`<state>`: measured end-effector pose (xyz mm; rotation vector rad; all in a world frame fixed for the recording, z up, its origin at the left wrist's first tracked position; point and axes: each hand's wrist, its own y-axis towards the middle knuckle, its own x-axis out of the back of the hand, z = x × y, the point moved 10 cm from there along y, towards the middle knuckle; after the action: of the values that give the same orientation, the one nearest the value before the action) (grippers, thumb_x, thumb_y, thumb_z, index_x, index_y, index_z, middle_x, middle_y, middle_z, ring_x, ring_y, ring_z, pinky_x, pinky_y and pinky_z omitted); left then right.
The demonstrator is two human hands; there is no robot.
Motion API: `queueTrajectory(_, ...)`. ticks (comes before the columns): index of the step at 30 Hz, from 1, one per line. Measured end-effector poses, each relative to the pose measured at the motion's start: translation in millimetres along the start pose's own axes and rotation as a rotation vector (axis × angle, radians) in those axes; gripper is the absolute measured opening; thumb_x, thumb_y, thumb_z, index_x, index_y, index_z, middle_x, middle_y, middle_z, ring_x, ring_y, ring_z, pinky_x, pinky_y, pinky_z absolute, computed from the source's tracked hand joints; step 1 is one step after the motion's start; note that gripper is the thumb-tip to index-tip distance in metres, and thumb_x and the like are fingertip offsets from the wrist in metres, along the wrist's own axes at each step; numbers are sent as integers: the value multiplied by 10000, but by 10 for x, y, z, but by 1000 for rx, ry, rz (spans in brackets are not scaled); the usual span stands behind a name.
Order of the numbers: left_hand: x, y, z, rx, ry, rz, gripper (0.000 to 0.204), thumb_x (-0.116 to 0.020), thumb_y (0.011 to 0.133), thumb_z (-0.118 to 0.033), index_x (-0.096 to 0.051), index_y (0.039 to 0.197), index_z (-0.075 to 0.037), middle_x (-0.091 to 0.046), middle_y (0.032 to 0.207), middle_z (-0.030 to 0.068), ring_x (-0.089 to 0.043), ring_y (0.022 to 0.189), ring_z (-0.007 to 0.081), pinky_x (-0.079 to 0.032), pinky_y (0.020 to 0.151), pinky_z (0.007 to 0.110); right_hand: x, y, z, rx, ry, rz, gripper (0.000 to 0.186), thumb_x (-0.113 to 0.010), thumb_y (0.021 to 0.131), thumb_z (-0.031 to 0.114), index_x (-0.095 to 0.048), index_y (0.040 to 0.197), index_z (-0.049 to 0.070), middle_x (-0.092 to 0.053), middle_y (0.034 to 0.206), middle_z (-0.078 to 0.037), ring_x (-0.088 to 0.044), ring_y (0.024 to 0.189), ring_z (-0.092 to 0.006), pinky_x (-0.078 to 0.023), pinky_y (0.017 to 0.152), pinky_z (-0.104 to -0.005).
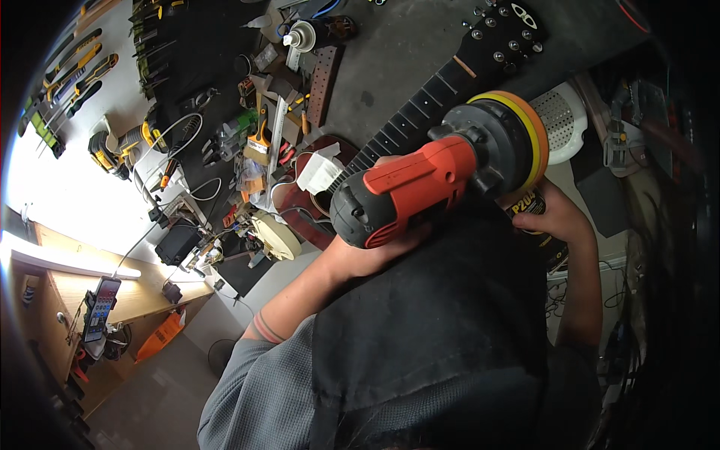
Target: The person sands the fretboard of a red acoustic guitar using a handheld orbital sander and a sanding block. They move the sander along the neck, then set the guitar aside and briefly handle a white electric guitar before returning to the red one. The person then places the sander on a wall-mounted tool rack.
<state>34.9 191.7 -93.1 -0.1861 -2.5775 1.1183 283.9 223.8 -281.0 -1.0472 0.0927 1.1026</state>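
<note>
My left hand [371, 255] grips a red and black polisher [412, 180] from beneath, its fingers mostly hidden. The round pad [525, 135], with yellow and orange layers, faces right. My right hand [551, 221] is wrapped round a dark container [529, 202] with yellow markings, just below the pad and partly behind it. Beyond the polisher a guitar lies on the bench, its black headstock [506, 30] at top right, its fretboard [405, 112] running down-left to a red body [300, 210] with white paper [319, 169] on it. A black apron [427, 330] covers my front.
The dark bench [382, 45] holds scattered tools, a brush [259, 139] and a spray can [300, 34]. Tools hang on the left wall [75, 75]. A phone on a holder [101, 307] stands by a wooden desk [150, 292]. A white perforated piece [562, 124] sits at right.
</note>
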Motion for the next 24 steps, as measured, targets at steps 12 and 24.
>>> queueTrajectory(12,492,-112,-181,116,409,-269,574,-878,909,-111,-693,1448,-46,-619,1472,216,-621,1371,438,-513,1164,496,-496,-21,927,399,-51,225,1213,-907,746,133,-301,1791,26,-598,1617,-146,-573,1501,-244,-418,1272,-388)
queueTrajectory(24,512,78,-280,187,425,-293,554,-816,956,-76,-649,1483,-35,-631,1458,214,-694,1306,413,-541,1134,470,-1026,202,1423,688,-172,339,1297,-922,875,235,-65,1842,126,-685,1540,-225,-705,1390,-362,-538,1192,-429)
